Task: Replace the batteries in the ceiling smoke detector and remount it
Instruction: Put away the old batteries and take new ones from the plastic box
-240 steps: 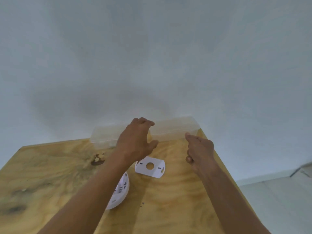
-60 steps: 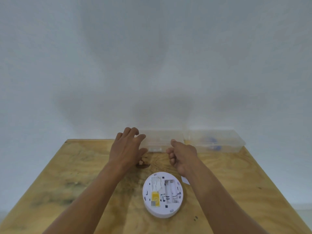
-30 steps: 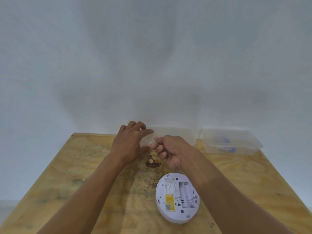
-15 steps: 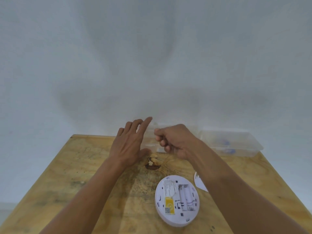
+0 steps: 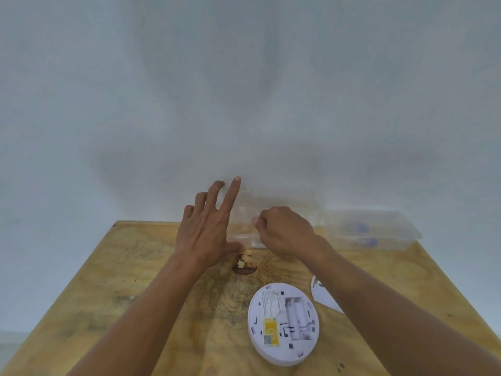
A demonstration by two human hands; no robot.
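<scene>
The white round smoke detector (image 5: 283, 322) lies back-up on the wooden table (image 5: 130, 280), and its battery bay looks empty. The white mounting plate (image 5: 322, 295) lies just right of it, partly under my right forearm. A clear plastic box (image 5: 282, 198) stands at the table's far edge, its see-through lid apparently tilted up. My left hand (image 5: 207, 226) has its fingers spread, with the index fingertip at the lid's upper left corner. My right hand (image 5: 284, 230) is curled into a fist over the box's front; I cannot see whether it holds anything.
A second clear box (image 5: 379, 230) with blue items inside sits at the far right against the white wall. A dark knot with crumbled wood (image 5: 244, 264) marks the table just before the hands.
The head has turned so the detector is now in front. My left fingers have spread and risen along the box lid. My right fist moved from the right box to the middle box.
</scene>
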